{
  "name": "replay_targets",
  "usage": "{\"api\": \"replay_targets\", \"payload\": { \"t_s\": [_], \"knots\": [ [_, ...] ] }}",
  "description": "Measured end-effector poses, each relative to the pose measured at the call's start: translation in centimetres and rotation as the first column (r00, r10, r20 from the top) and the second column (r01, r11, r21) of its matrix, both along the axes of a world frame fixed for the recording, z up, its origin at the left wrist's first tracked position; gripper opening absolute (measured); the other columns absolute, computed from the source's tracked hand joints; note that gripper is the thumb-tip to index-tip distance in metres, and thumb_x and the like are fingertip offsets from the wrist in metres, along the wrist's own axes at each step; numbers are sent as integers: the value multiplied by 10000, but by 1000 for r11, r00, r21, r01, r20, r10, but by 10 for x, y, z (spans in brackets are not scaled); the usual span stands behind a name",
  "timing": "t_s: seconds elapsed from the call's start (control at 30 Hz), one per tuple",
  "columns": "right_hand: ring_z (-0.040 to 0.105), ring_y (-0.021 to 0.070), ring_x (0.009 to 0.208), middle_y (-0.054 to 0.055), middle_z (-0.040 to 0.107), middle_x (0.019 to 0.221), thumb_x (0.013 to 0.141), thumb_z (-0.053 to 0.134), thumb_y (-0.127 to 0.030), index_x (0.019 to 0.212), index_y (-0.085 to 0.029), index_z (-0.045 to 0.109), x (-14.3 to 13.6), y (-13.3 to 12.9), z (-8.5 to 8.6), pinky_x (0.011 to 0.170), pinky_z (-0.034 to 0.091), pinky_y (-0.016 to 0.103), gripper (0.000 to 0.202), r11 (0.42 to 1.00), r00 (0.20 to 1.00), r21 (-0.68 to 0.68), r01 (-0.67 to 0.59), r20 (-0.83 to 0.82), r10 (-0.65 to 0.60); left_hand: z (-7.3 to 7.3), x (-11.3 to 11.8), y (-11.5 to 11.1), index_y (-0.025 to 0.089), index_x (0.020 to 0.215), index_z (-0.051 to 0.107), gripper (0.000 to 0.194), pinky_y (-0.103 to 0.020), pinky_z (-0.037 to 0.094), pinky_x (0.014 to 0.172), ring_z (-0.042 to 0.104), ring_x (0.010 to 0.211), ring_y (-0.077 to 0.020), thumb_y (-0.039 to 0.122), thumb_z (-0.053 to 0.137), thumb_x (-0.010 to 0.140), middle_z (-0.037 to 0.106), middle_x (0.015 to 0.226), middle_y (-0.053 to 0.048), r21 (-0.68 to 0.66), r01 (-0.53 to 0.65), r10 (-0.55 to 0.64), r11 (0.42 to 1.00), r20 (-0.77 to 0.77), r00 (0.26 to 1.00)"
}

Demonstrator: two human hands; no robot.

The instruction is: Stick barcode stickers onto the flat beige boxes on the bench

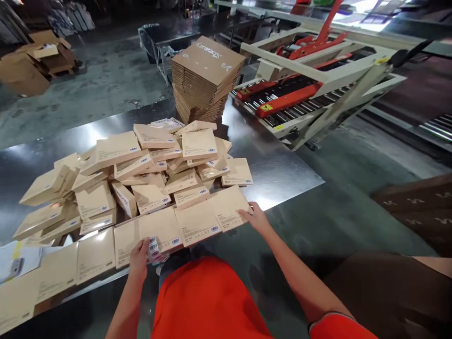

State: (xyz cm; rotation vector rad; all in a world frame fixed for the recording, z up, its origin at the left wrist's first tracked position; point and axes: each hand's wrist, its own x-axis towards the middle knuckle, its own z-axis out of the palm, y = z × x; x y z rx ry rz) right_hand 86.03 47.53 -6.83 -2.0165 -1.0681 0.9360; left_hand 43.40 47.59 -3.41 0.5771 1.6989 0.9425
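Note:
In the head view a row of flat cream boxes [95, 252] lies along the near edge of the metal table. My right hand [257, 219] grips the right edge of the end box [228, 202], its fingers on the top face. Pinched in my left hand [140, 258] is a strip of barcode labels [154, 248], held over the near edge of another cream box [162, 225]. Behind the row sits a loose heap of similar boxes [151, 165], several tilted on one another, with printed text and blue barcode labels.
A tall stack of flattened brown cartons [208, 70] stands at the table's far end. Beyond the metal table [278, 174] is a roller conveyor frame with red parts [289, 99]. Brown cartons [416, 212] stand at right; opened cartons [38, 59] lie on the floor at back left.

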Motion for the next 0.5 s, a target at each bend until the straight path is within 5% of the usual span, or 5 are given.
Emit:
{"api": "replay_targets", "payload": {
  "t_s": [0.33,0.4,0.5],
  "knots": [
    [656,286,892,119,670,991,657,688,-525,988,-203,526,-10,-40,40,689,551,366,489,997,980,9,73,-185,-70,34,-18,-45,223,757,683,204,-334,572,595,656,789,-225,386,720,641,702,870,-32,-17,-152,152,988,-1,988],
    [647,284,915,120,663,1014,661,697,-517,1009,-203,528,-15,-41,54,689,549,359,498,996,981,33,86,-179,-79,55,-22,-44,221,767,685,227,-342,572,589,663,766,-231,385,731,618,710,856,-35,-16,-222,221,975,-26,975],
    [642,259,871,103,658,987,666,707,-522,1052,-202,513,-23,-15,87,628,538,339,537,986,980,122,115,-175,-93,106,-25,-16,179,711,673,321,-306,559,552,652,634,-199,400,797,514,695,711,-29,115,-241,247,964,-43,968]
  ]
}}
